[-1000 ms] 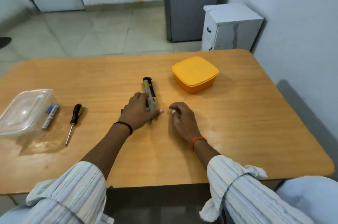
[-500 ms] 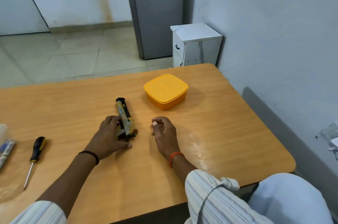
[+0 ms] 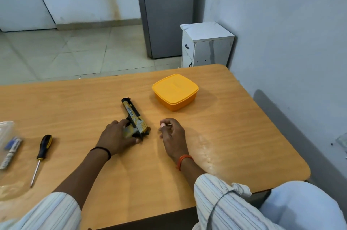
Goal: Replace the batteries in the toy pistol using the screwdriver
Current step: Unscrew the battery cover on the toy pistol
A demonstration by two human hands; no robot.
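1. Across the wooden table (image 3: 234,135) the work is laid out in a row; wide bare wood is left to the right of the hands, and the near edge runs just under the sleeves, so room for turning the toy is judged ample.
2. Beyond the hands, a lidded yellow container (image 3: 175,91) is set apart from the toy, well inside the far edge; whether the fresh batteries are kept in it cannot be told.
3. At the left border a clear plastic box (image 3: 6,132) is partly cut off by the frame, with a blue-and-white pack (image 3: 11,150) lying beside it.
4. Near the middle, the toy pistol (image 3: 134,119) is laid flat on its side with the barrel pointing away, presumably so that the battery cover can be reached.
5. Its grip end is held down by the left hand (image 3: 117,138), fingers curled over it, so the toy is steadied against sliding.
6. Just right of the toy, apart from it, the right hand (image 3: 171,134) is rested on the wood with fingers loosely curled; a small pale item seems pinched at the fingertips, but this cannot be told for certain.
7. Well to the left lies the screwdriver (image 3: 42,151), untouched, tip toward the near edge; a reach across the left arm would be needed.
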